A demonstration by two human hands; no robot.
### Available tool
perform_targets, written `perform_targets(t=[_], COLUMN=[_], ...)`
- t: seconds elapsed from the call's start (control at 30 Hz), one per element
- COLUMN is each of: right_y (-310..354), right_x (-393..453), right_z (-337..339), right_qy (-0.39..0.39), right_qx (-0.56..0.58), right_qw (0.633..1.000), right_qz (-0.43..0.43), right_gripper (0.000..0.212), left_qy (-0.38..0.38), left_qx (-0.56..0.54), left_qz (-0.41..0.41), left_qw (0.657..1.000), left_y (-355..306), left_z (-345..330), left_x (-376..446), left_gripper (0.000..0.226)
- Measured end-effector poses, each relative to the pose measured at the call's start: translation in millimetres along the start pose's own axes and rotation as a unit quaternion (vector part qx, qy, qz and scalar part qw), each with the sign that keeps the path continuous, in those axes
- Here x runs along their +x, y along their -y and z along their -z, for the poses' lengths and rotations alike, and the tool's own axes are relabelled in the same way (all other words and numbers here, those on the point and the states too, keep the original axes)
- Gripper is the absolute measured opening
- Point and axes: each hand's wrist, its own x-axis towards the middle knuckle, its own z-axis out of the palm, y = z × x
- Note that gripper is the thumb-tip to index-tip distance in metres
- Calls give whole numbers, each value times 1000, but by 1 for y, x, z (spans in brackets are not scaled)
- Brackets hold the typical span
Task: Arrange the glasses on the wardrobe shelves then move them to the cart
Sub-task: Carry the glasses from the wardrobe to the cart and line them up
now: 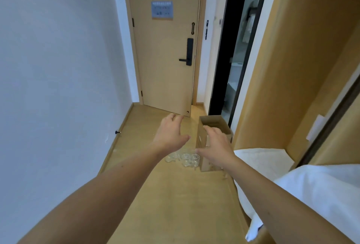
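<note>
A cluster of small clear drinking glasses is sitting on the light wooden floor — packed close together, several of them touching. How many there are, and whether each is upright, is hard to tell through the blur and glare. The group is lying just beside the left face of a brown cardboard box — partly hidden in this view behind two outstretched hands, which are not touching it.
</note>
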Motion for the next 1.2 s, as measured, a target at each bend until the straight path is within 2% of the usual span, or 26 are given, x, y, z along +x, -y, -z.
perform_targets(t=[0.23,0.53,0.87,1.03,1.2], right_y=[5,-48,-107,-124,-131], right_x=[85,210,363,417,454], right_z=[-25,-38,-56,-82,-113], right_qy=[13,26,84,110,142], right_qx=[-9,-2,-8,-8,-17], right_qw=[1000,999,996,993,989], right_qz=[-15,-27,-34,-36,-48], right_gripper=[95,94,94,96,95], left_qy=[11,39,66,67,100], left_qx=[-9,5,13,8,-3], left_qz=[15,18,76,108,140], left_qw=[1000,999,995,992,985], left_y=[42,51,56,79,116], left_z=[-8,-64,-120,-140,-168], left_x=[87,202,333,379,408], left_gripper=[81,81,82,82,82])
